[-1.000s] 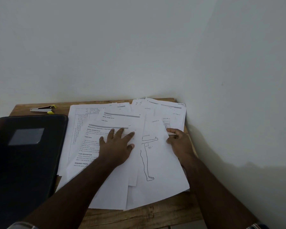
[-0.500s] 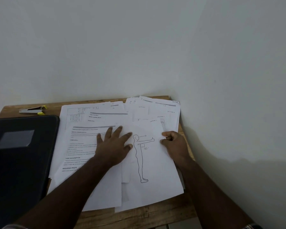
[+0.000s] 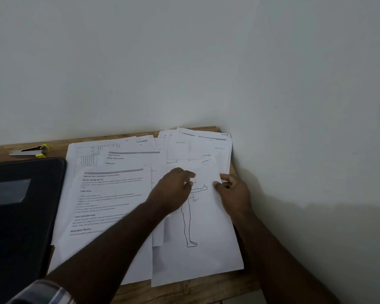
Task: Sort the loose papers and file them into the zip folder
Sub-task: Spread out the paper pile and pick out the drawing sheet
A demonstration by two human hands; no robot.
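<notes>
The loose white printed papers [image 3: 127, 194] lay spread in overlapping layers across the brown wooden table [image 3: 184, 292], which stood in a corner between two pale walls. The black rectangular zip folder [image 3: 20, 216] lay flat on the left part of the table, just beside the papers and touching their left edge. The topmost sheet on the right, a white page with a line drawing of a standing human figure [image 3: 202, 238] marked "90°", rested tilted over the other sheets. The right hand [image 3: 233, 191] pinched the right edge of that figure page between thumb and curled fingers. The left hand [image 3: 173, 189] hovered over or rested on the same page near the figure's head; its fingers were blurred, so their state could not be determined. A small grey-and-yellow stapler [image 3: 30, 150] lay at the table's far left edge, well apart from the hands.
</notes>
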